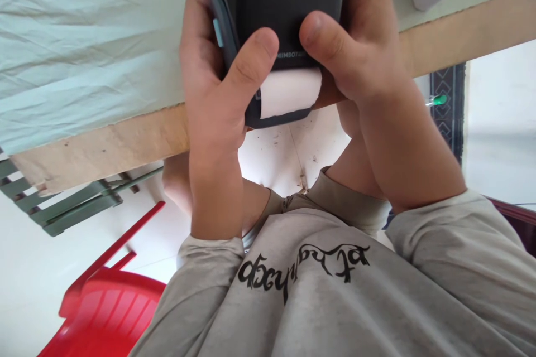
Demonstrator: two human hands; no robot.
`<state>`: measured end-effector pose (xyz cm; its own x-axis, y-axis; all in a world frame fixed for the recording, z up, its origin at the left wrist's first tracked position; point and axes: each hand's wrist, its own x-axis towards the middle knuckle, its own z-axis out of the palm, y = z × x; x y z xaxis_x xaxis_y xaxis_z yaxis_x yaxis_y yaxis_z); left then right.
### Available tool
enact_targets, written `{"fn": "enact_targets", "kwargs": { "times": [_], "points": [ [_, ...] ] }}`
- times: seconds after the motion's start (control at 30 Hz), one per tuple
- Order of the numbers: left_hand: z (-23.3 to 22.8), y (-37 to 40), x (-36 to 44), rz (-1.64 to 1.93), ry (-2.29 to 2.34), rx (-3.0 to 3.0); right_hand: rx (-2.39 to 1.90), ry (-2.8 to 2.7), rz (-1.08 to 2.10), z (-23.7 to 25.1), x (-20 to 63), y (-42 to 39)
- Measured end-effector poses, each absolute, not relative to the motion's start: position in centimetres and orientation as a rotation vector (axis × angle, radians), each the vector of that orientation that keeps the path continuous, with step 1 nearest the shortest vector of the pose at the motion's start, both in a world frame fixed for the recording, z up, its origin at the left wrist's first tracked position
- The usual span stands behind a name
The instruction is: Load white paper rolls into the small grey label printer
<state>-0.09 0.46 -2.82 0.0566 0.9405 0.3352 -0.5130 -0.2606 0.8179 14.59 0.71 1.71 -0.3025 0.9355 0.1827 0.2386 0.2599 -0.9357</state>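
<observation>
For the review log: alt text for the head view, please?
Both hands grip a dark label printer at a table edge, left hand and right hand thumbs beside its white label. A red chair stands below.

The printer [276,17] sits at twelve o'clock over the bench [84,67] edge, the left hand [218,95] at its nine o'clock side, the right hand [355,50] at three. A paper strip [288,92] pokes out at six, between the thumbs. The chair [104,301] stands at seven o'clock, below the bench.
</observation>
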Motion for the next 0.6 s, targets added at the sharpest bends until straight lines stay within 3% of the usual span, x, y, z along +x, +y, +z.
{"fn": "enact_targets", "kwargs": {
  "times": [0.6],
  "points": [
    [-3.7, 1.6, -0.4, 1.425, 0.494, 1.272, -0.942, -1.751, 0.961, -0.6, 15.7, 1.9]
  ]
}}
